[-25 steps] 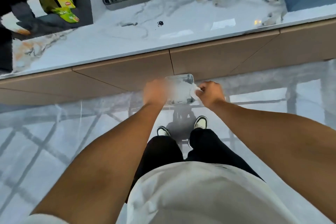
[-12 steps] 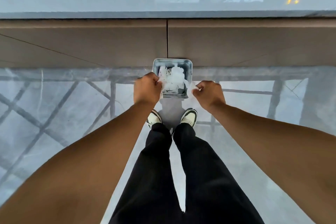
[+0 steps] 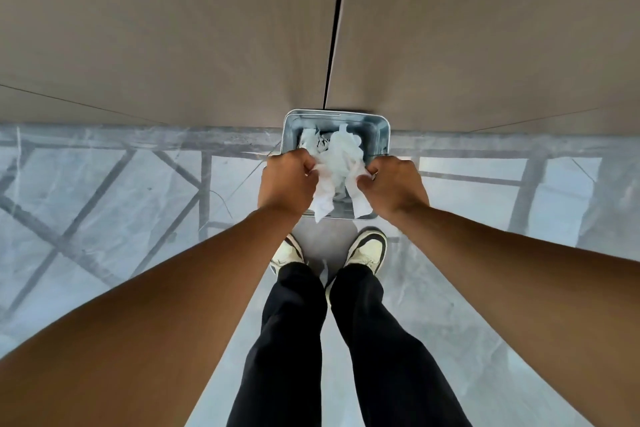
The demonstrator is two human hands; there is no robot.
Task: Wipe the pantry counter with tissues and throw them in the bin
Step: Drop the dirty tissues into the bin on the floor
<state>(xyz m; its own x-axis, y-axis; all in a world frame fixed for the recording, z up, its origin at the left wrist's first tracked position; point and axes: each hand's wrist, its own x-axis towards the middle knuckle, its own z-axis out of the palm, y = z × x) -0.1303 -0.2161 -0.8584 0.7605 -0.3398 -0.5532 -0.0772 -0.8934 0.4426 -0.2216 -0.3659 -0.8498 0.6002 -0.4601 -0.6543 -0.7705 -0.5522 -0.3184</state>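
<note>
Looking straight down: left hand [image 3: 289, 182] is curled into a fist, pinching one side of the crumpled white tissues [image 3: 337, 168], which hang right over the open metal bin [image 3: 381, 130] on the floor against the cabinet doors [image 3: 173, 38]. Right hand [image 3: 394, 185] is fisted too, gripping the other side.

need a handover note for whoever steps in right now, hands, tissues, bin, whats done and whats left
Left hand: shut on the tissues.
Right hand: shut on the same wad.
Bin: open, on the floor against the cabinet doors, just ahead of the shoes; tissue already inside.
Done: tissues brought over the bin.
Left: release both hands so the wad drops in. The counter is out of view, so its state cannot be told.
</note>
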